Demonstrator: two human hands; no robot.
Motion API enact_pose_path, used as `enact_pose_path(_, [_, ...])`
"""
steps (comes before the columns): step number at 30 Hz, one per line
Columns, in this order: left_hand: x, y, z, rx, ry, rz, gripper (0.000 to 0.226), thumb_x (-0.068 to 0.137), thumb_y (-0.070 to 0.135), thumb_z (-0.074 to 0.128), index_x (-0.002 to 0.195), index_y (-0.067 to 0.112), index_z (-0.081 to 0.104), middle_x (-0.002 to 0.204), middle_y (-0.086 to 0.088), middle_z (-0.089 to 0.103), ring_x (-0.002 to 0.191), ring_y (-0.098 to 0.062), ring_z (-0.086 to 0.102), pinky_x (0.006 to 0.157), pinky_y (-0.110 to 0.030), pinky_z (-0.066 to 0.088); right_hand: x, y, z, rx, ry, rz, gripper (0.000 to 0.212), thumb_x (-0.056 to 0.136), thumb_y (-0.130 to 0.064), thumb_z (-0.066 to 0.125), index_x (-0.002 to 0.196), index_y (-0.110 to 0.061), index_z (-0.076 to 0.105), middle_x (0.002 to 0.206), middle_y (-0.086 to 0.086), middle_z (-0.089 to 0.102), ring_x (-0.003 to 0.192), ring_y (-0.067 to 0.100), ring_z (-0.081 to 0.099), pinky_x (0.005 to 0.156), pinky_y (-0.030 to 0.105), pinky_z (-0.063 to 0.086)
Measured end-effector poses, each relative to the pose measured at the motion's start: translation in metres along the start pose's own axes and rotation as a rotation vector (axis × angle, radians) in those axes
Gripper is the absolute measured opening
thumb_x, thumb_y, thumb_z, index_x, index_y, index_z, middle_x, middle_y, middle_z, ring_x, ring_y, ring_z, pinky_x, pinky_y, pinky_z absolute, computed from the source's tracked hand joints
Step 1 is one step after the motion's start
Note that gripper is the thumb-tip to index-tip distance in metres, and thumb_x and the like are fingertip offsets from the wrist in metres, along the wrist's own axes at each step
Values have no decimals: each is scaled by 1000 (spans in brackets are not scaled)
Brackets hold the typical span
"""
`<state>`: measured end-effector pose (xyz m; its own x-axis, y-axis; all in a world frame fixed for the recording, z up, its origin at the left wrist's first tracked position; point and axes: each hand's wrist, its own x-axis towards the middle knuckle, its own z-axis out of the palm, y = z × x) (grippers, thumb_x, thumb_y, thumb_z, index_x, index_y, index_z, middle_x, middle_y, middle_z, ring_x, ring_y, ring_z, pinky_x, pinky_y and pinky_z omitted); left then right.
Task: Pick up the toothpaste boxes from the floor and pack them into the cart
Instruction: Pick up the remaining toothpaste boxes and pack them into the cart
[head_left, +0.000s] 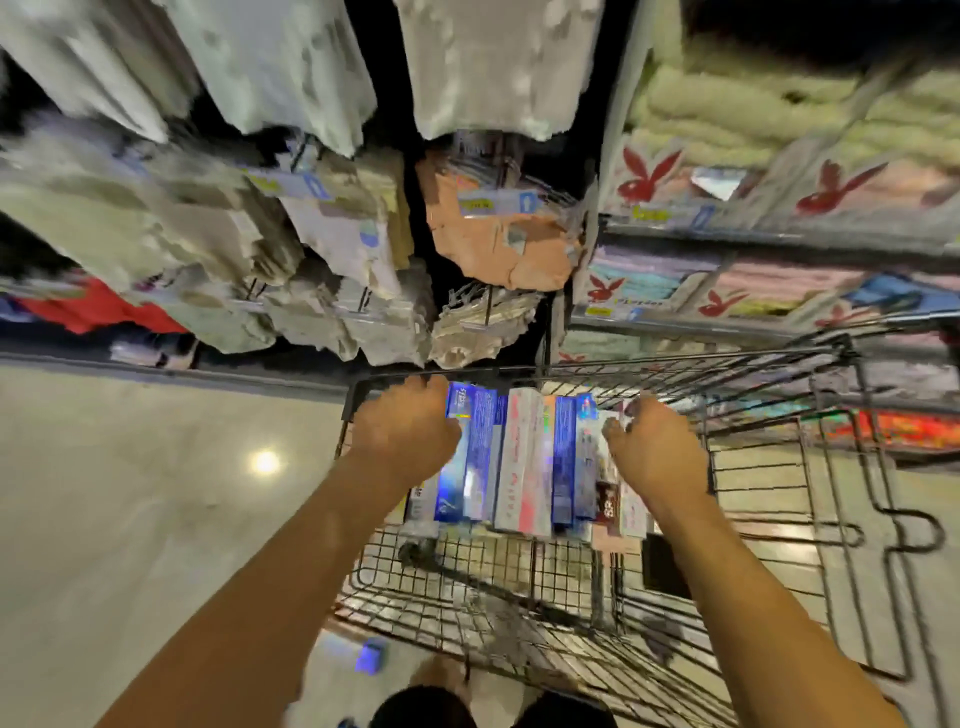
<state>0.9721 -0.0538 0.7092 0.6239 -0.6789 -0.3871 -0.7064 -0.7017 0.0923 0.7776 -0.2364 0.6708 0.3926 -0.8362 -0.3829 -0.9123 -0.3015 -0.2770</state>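
Floor (130, 493): pale, polished, hard, at 9 o'clock of the cart, with a round glare (265, 461) from an overhead lamp. Fabric packs (171, 244): hung and stacked on a rack at 11 o'clock, blurred, with an orange pack (498, 244) at 12. Left hand (405, 428): reaches over the cart's near-left rim, fingers curled round the far end of the leftmost blue box and clamping it. Boxes (519, 457): a row of long toothpaste cartons, blue and white-pink, pressed side by side between the two hands at the centre of the view, over the cart's left end. They are squeezed from both ends, most likely so that the whole row travels as one block and goes in flat and aligned. Whether their undersides touch the wire yet cannot be told. Stray box (373, 656): small, blue, on the floor at 7 o'clock, outside the cart, apparently still to be collected. Right hand (654, 447): fingers bent inward and gripping the right end of the row. Cart (727, 364): black wire basket, its right half unfilled. Shelves (779, 234): at 2 o'clock, stacked with folded towels (753, 104) in labelled bands.
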Motion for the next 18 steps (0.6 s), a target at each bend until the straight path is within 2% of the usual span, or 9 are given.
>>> enact_pose_path(3, [-24,25,-54,79,56,41,45,93,39,50,133,20,45,127,-10,55,118,-32,55,90,-41,48,-16,-20,-66,-51,71,-108,31,94,-38,56,111,-12,55,114,17,66,104,38,64,77,42,48])
enact_pose_path(10, [-88,43,-156,165,288,10,41,93,45,47,122,15,49,119,-10,57,111,-34,56,91,-44,45,-66,-66,-188,-224,270,-414,46,93,-48,55,127,-17,55,120,10,63,111,33,61,84,41,50])
enact_pose_path(13, [-115,39,-184,184,350,-43,47,93,49,46,127,17,50,122,-10,57,115,-33,53,94,-45,42,-87,-91,-216,-269,338,-554,48,93,-54,51,128,-21,53,122,7,61,116,32,57,91,44,46])
enact_pose_path(15, [-134,31,-195,192,399,-85,48,93,49,45,129,18,50,125,-9,56,118,-32,52,98,-45,40,-100,-111,-223,-291,362,-648,44,91,-54,48,120,-22,55,116,6,62,112,32,58,90,44,44])
enact_pose_path(18, [-165,13,-201,148,453,-173,50,95,50,43,134,19,47,128,-9,54,121,-33,49,105,-46,37,-125,-150,-223,-290,394,-802,51,87,-57,40,118,-21,59,110,5,62,106,32,60,88,44,44])
